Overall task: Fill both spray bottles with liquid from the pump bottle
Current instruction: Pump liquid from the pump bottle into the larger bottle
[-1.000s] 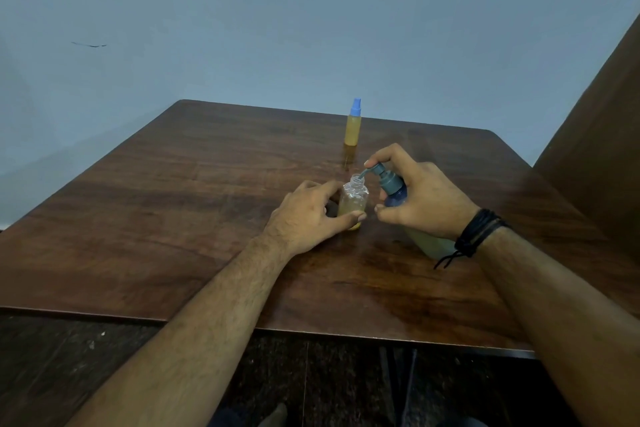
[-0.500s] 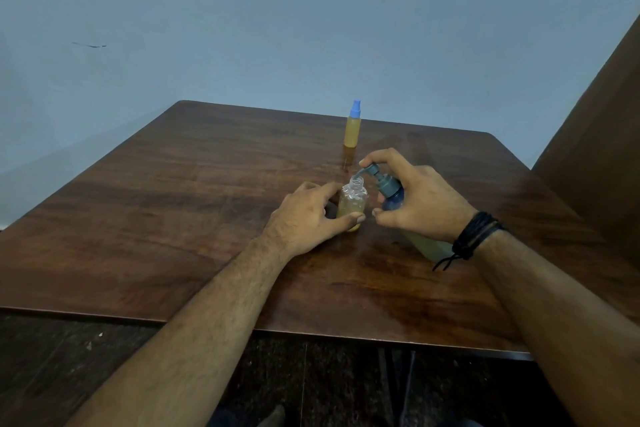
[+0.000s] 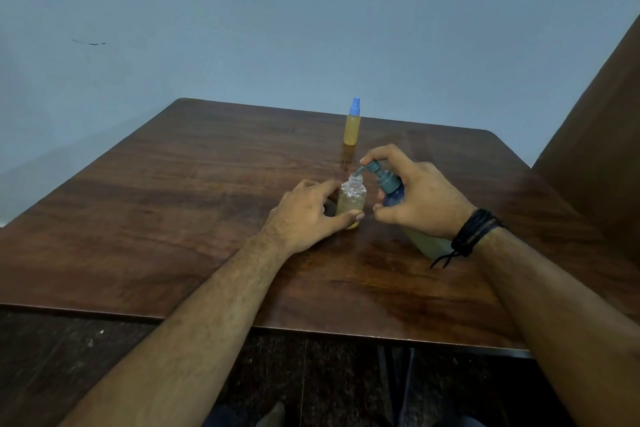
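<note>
Head view is showing a dark wooden bench (image 3: 173, 218) standing against a pale blue wall (image 3: 311, 10), with a brown panel (image 3: 606, 149) rising at the right edge. The pump bottle (image 3: 394, 191) is tilting toward the left above the bench, its nozzle tip sitting over the open neck of the uncapped spray bottle. The right hand (image 3: 422, 198) is gripping the pump bottle, fingers curling round its body and the index finger lying on the pump head. The left hand (image 3: 304, 215) is holding the uncapped spray bottle (image 3: 351, 203), which is standing upright on the bench partly filled with yellowish liquid, thumb and fingers curling round its lower part. A capped spray bottle (image 3: 352, 123), full of amber liquid, is standing upright farther back, well apart from both hands. A dark corded wristband (image 3: 474, 232) is circling the right wrist.
</note>
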